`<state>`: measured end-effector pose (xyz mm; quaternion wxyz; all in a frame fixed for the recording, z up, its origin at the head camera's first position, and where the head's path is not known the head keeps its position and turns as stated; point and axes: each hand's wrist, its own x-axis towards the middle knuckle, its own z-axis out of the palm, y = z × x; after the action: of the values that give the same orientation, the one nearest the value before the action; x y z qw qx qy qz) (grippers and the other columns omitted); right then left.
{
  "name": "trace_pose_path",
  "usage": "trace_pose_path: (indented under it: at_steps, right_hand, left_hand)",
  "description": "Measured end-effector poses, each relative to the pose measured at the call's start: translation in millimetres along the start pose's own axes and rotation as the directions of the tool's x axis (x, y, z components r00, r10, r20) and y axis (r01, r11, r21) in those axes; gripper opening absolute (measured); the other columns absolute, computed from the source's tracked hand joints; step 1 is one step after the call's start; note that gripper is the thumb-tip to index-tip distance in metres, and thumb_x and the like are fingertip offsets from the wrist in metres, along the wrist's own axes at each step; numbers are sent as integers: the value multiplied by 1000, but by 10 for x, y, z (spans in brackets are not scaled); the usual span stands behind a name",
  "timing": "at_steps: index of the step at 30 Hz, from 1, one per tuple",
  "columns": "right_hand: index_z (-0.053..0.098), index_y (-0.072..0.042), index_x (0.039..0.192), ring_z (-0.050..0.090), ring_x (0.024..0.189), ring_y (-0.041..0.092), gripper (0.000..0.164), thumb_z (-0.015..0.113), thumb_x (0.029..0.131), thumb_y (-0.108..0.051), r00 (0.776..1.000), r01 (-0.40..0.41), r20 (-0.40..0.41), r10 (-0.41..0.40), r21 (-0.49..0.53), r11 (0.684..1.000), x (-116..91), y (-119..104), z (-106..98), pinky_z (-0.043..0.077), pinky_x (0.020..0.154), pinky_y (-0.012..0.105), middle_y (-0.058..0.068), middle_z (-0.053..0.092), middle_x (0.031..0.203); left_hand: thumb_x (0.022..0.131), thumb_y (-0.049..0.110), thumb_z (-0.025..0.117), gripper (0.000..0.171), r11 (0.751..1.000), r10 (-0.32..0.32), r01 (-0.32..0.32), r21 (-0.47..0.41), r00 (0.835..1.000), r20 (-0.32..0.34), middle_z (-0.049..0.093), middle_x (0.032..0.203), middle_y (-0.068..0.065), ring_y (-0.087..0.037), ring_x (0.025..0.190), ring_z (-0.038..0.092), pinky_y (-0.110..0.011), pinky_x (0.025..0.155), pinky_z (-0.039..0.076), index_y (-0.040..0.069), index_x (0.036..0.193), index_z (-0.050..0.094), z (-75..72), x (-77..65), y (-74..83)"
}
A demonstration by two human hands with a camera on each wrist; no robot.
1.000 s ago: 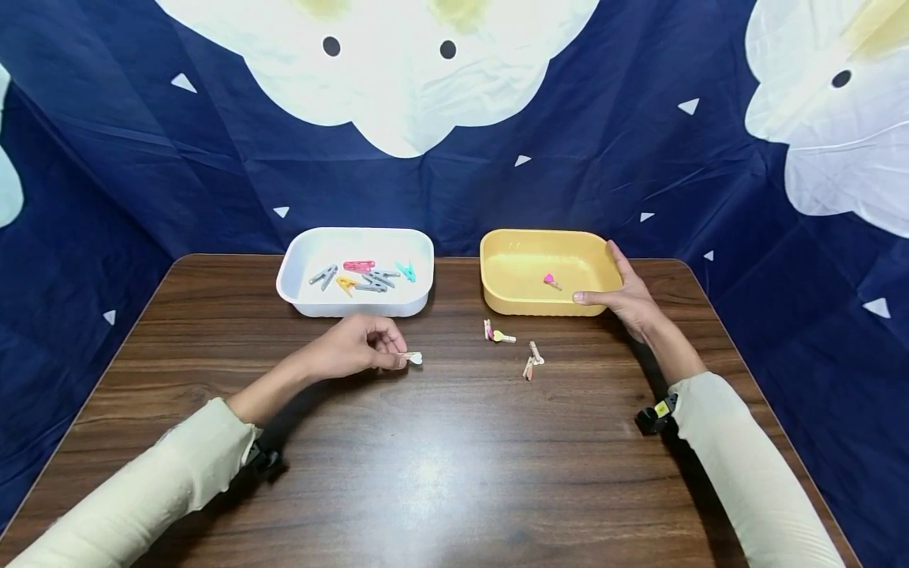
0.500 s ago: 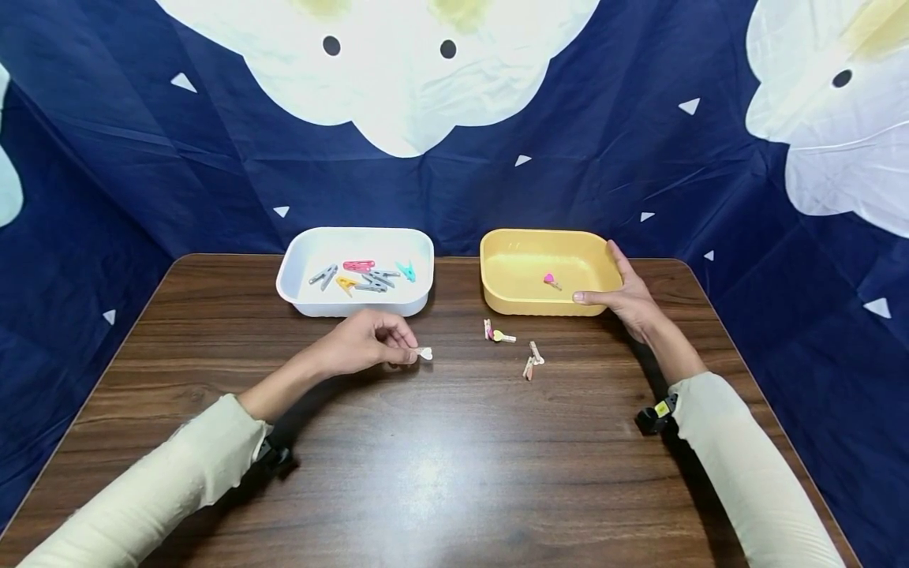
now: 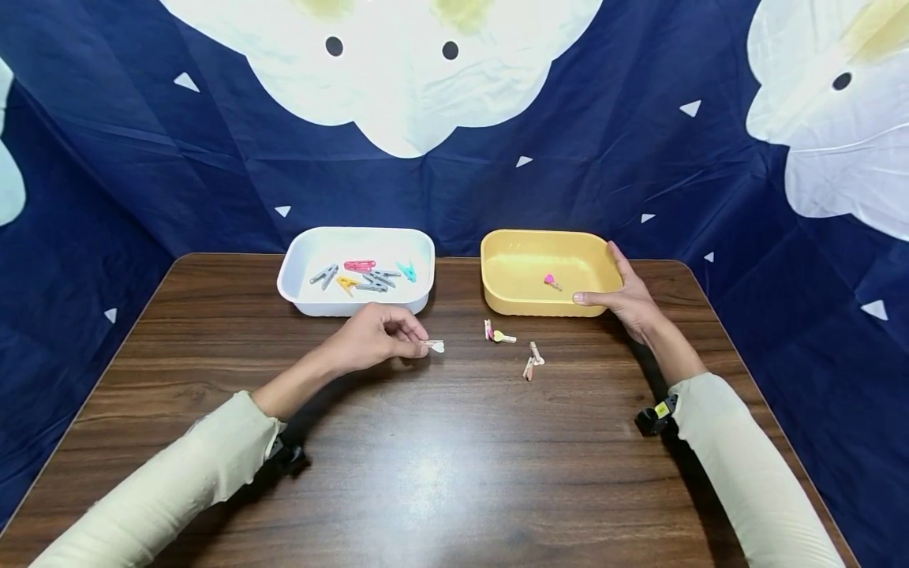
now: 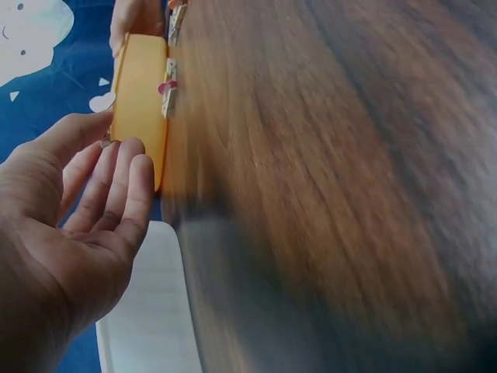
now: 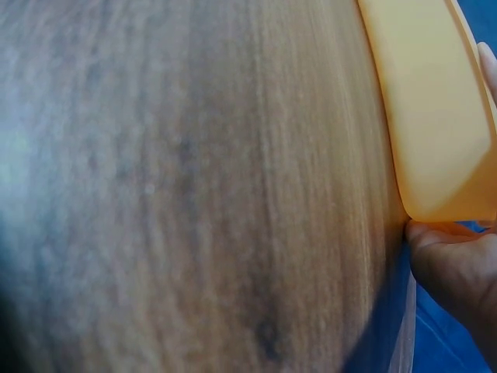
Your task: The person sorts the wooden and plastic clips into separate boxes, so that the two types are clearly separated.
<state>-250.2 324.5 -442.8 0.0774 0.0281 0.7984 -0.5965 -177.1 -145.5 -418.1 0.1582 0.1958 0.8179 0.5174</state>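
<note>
My left hand point(image 3: 376, 339) pinches a small wooden clothespin point(image 3: 433, 345) with a white heart on it, between thumb and fingertips. It is just above the table, in front of the white tray point(image 3: 355, 309). In the left wrist view the white heart point(image 4: 102, 102) shows beyond the thumb tip. At the right end of the yellow tray point(image 3: 540, 304), my right hand point(image 3: 630, 301) holds the rim, thumb at the front and fingers along the side. The yellow tray contains a clothespin with a pink heart point(image 3: 550, 279).
Several wooden heart clothespins lie before the yellow tray, one with a yellow heart point(image 3: 499, 336) and one with a white heart point(image 3: 537, 359). Inside the white tray are several plastic clothespins, including a pink one point(image 3: 359, 266). A dark blue cloth point(image 3: 454, 197) hangs behind the table.
My left hand has moved right and slightly away from me with the white-heart clothespin, turning it a little. My right hand has stayed at the yellow tray.
</note>
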Motion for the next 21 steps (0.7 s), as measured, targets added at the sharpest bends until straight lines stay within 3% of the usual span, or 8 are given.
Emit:
trace_pose_path:
  at_steps: [12,21]
  right_hand:
    - [-5,-35,183,14,178,24,138,93,91,-6,1000,-5,-1,5,-4,1000,-5,-11,-4,17,145,44,-3,-3,193]
    - [-5,-35,183,14,177,24,137,92,91,-3,1000,-4,0,4,4,1000,-11,-18,-2,17,145,43,-2,-3,193]
  left_hand:
    - [90,11,96,16,999,27,-27,-24,1000,-1,86,88,-6,-5,77,73,-20,71,59,4,101,89,89,99,60]
    - [88,12,98,15,998,37,-38,-40,999,-34,87,88,-2,-8,78,76,-22,72,61,6,100,90,130,196,149]
